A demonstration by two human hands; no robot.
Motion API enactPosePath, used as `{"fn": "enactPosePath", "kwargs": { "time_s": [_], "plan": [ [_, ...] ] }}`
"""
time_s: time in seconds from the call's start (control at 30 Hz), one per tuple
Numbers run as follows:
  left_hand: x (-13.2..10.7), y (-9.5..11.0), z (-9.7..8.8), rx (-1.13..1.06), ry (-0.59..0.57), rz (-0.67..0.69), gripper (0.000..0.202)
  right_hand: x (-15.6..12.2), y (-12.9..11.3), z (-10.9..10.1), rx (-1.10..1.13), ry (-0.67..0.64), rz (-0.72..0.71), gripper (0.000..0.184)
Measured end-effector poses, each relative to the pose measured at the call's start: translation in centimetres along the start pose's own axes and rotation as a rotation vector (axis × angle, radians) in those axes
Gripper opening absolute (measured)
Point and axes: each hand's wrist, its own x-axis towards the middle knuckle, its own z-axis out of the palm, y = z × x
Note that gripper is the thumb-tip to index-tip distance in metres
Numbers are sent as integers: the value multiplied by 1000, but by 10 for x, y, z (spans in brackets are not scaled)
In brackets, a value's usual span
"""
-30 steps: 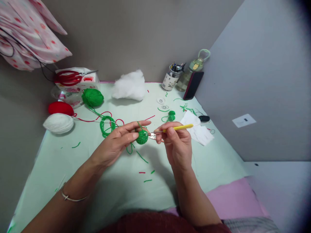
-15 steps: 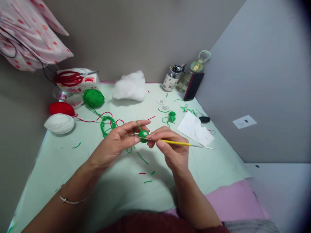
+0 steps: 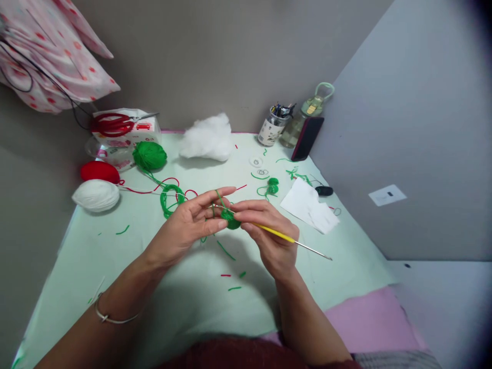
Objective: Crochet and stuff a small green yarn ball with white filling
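My left hand (image 3: 188, 225) pinches a small green crocheted ball (image 3: 230, 220) over the middle of the pale green mat (image 3: 115, 266), with a green strand looped over its forefinger. My right hand (image 3: 269, 236) grips a crochet hook with a yellow handle (image 3: 274, 233); the hook's tip is at the ball and its metal tail points down to the right. The strand runs back through a loose green coil (image 3: 169, 197) to a green yarn ball (image 3: 149, 155) at the back left.
A red yarn ball (image 3: 99, 171) and a white one (image 3: 96, 195) lie at the left. Red scissors (image 3: 115, 123) rest on a box, white stuffing (image 3: 207, 138) at the back. A pen cup (image 3: 272, 125), bottle (image 3: 303, 120), phone (image 3: 306, 138), white paper (image 3: 309, 205) and another small green piece (image 3: 272, 185) sit right.
My right hand has turned the hook: its tail swung from pointing up-right to pointing down-right, and the tip has gone into the green ball. The left hand stayed put.
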Motion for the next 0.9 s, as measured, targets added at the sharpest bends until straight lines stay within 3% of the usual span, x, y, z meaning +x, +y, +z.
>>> {"fn": "enactPosePath", "kwargs": {
  "time_s": [0.17, 0.3, 0.57, 0.9],
  "plan": [
    [-1, -3, 2, 46, -20, -39, 56, -3, 4, 6, 43, 80, 16, 27],
    [-1, -6, 6, 52, -59, -51, 55, -1, 6, 9, 70, 173, 71, 20],
    [-1, -4, 8, 1, -49, -39, 69, 1, 14, 2, 285, 122, 228, 12],
    [-3, 5, 6, 151, 29, -59, 91, -1, 6, 1, -5, -69, -8, 33]
  ]
}}
